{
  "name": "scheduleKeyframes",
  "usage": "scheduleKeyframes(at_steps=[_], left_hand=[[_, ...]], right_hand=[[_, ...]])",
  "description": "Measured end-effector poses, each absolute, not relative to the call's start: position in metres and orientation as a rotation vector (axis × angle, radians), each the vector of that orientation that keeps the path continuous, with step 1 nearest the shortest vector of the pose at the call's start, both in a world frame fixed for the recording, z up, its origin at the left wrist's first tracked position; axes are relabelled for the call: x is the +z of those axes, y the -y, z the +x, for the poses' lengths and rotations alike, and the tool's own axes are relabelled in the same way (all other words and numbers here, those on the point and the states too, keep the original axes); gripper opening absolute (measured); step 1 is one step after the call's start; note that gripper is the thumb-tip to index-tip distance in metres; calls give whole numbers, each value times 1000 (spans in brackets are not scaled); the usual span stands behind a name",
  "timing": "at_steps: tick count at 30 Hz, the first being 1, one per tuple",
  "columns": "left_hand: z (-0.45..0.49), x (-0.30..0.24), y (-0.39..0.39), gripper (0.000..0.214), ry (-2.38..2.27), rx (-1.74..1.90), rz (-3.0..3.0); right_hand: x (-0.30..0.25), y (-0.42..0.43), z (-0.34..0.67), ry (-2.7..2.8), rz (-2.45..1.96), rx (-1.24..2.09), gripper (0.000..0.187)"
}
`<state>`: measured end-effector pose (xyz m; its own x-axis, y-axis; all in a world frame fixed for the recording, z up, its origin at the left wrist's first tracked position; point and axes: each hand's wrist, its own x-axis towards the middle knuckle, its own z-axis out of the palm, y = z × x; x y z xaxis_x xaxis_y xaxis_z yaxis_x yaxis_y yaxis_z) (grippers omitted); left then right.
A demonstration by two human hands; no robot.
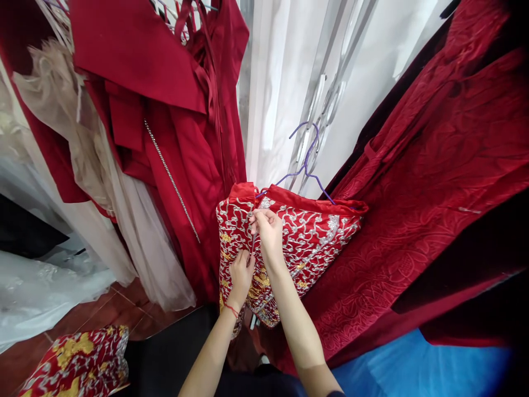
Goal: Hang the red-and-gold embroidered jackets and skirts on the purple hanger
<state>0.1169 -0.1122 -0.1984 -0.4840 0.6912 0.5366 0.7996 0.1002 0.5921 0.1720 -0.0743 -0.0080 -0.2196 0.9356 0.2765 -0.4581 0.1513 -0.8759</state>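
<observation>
A red skirt (306, 226) with silver and gold embroidery hangs in front of me from a purple wire hanger (306, 162). Its red waistband runs along the top, with a slit opening at the left part. My right hand (268, 231) pinches the edge of that opening just below the waistband; the fingertips are closed together. Lower and to the left, my left hand (242, 273) grips the same opening's edge between thumb and fingers. A red string bracelet (232, 310) circles my left wrist. Whether a zipper pull sits in the fingers is too small to tell.
Dark red dresses (173, 138) and a beige tulle gown (124, 187) hang at the left. A large red patterned garment (413, 220) fills the right, above blue fabric (421, 366). White metal doors (281, 82) stand behind. Another embroidered piece (82, 358) lies lower left.
</observation>
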Motion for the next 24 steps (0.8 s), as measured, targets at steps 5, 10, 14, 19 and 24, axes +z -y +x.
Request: scheduleKeyframes(at_steps=[5, 10, 14, 19, 24], left_hand=[[125, -212, 126, 26, 2193, -1276, -1563], [122, -213, 129, 27, 2232, -1215, -1571], [101, -195, 122, 24, 2238, -1344, -1590], [62, -138, 117, 19, 1966, -1733, -1310], [34, -51, 109, 31, 1676, -1664, -1175]], right_hand=[[3, 92, 190, 1136, -486, 1373, 17], [9, 77, 198, 1273, -476, 1350, 21], [11, 56, 218, 1624, -502, 1253, 24], [14, 14, 297, 1378, -645, 627, 21], [11, -35, 381, 1423, -797, 153, 25]])
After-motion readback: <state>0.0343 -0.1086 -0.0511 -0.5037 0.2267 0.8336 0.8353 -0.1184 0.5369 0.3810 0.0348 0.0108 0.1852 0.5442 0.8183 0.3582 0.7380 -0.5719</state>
